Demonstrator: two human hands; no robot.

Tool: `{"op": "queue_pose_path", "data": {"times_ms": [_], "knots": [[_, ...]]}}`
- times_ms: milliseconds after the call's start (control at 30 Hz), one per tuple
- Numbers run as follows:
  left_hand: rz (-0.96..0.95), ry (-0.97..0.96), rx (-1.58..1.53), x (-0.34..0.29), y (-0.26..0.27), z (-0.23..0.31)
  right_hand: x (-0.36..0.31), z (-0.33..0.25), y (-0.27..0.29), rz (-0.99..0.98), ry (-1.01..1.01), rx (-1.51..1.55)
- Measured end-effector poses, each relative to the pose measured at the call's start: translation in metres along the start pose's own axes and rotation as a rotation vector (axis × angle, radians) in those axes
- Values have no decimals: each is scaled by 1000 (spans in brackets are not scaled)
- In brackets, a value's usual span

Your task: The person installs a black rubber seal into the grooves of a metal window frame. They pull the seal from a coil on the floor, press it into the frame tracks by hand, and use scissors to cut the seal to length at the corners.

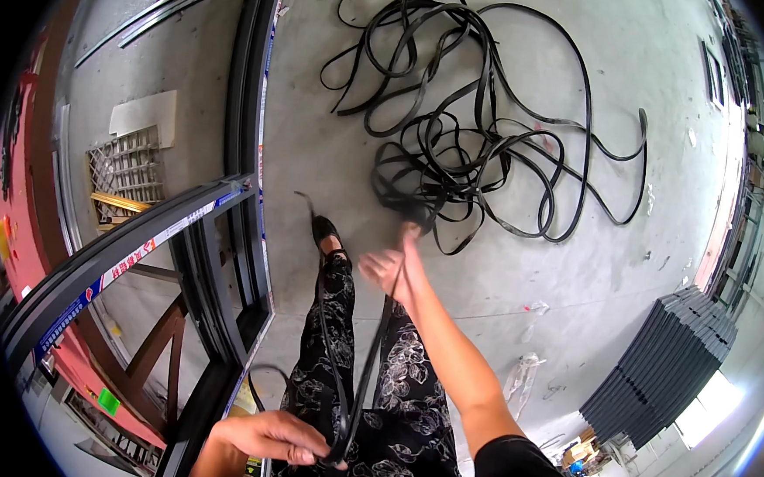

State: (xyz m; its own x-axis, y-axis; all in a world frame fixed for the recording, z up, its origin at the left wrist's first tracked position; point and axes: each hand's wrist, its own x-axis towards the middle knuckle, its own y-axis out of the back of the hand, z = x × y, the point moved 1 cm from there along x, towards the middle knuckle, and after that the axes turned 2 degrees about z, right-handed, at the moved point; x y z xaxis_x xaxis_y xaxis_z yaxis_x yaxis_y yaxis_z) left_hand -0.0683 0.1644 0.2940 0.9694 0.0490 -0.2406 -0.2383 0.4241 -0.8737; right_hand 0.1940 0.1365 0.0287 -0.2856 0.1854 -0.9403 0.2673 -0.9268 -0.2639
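Note:
My left hand (278, 436) is low in the view, closed on a black rubber strip (359, 403) in front of my lap. A loop of that strip hangs down along my left leg. Further up and to the right, my right hand (393, 270) is partly blurred by motion; the strip runs up to it from my left hand, and its fingers are bent round it. Beyond my right hand, a large loose tangle of the same black strip (484, 144) lies on the floor, its nearest loops smeared beside my fingertips.
A dark grey metal frame (250, 82) with protective tape stands close on my left. Behind it are a pink-topped bench (32, 173) and a crate with light slats (128, 166). A stack of dark grey profiles (658, 369) stands at right. Clear plastic scrap (524, 374) lies on the concrete floor.

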Motion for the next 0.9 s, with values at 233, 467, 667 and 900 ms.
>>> {"op": "queue_pose_path", "data": {"times_ms": [233, 467, 667, 900], "knots": [[55, 94, 71, -46, -8, -16, 37, -54, -1, 256, 441, 102], [851, 259, -170, -37, 2, -30, -70, -76, -12, 374, 1037, -546], [1432, -82, -267, -21, 26, -56, -235, 121, -108, -867, 991, -1568], [1383, -124, -350, -50, 29, -55, -217, 142, -81, -637, 565, -1312]]}}
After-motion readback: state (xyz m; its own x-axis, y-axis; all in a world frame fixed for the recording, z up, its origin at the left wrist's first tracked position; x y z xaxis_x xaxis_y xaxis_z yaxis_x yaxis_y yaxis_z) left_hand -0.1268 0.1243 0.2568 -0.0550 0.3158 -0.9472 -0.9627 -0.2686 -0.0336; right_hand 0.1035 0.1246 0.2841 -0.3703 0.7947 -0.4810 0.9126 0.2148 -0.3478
